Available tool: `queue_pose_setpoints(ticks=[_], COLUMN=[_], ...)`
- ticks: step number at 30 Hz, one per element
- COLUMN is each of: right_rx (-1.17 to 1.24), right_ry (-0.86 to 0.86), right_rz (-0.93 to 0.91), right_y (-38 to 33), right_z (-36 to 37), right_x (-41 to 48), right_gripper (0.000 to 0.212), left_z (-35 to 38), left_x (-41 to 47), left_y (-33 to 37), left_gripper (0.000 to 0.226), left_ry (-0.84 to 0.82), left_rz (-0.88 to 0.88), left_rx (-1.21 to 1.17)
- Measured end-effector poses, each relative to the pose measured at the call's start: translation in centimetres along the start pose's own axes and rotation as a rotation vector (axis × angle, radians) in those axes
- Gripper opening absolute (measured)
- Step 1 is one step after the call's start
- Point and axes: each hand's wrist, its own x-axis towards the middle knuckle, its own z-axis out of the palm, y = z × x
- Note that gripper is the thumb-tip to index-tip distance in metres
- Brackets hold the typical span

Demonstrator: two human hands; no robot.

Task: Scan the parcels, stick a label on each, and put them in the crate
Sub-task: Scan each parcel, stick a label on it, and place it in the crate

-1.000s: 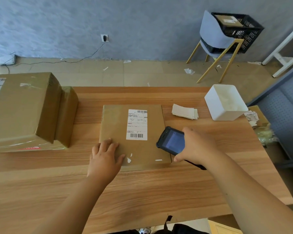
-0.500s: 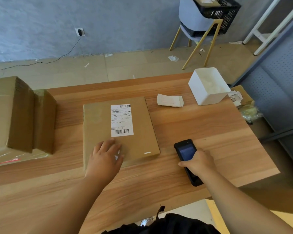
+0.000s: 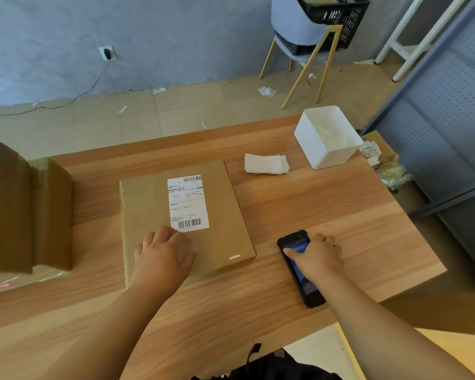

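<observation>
A flat brown cardboard parcel [image 3: 225, 212] lies on the wooden table [image 3: 340, 209], with a white shipping label [image 3: 187, 202] stuck on top. My left hand [image 3: 163, 256] rests flat on the parcel's near edge, fingers spread. To its right a black handheld scanner [image 3: 306, 286] lies on the table, screen up. My right hand [image 3: 317, 257] lies over the scanner's upper half with the fingers loosely spread. A small stack of white labels [image 3: 266, 163] sits behind the parcel. The black crate [image 3: 337, 23] stands on a chair [image 3: 294, 34] across the floor.
Two larger taped brown parcels [image 3: 17, 209] stand at the table's left. A white open box [image 3: 327, 137] sits at the far right corner. Crumpled paper and wrapping [image 3: 379, 157] lie beyond the right edge, next to a grey perforated panel [image 3: 450, 127].
My right hand has carried the scanner away from the parcel's label and set it down on the table to the right. My left hand has stayed on the parcel.
</observation>
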Motion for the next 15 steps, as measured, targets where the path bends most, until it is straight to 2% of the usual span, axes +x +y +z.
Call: queue_pose_setpoints(ticks=[3, 5, 10, 15], right_rx=[0.033, 0.115, 0.264, 0.239], right_ry=[0.041, -0.004, -0.097, -0.023], right_rz=[-0.091, -0.136, -0.184, -0.216], right_y=[-1.3, -2.4, -5.8, -9.5], right_z=[-1.6, -2.6, -4.6, -5.8], right_x=[1.8, 3.4, 8.7, 14.6], right_gripper=[0.059, 0.05, 0.041, 0.039], left_z=[-0.3, -0.6, -0.6, 0.4], left_x=[1.8, 3.5, 8.4, 12.1], left_y=[1.0, 2.0, 4.5, 6.4], left_gripper=[0.023, 0.024, 0.031, 0.038], left_ry=[0.002, 0.004, 0.01, -0.048], left_rz=[0.012, 0.025, 0.04, 0.008], left_rx=[-0.026, -0.034, -0.031, -0.021])
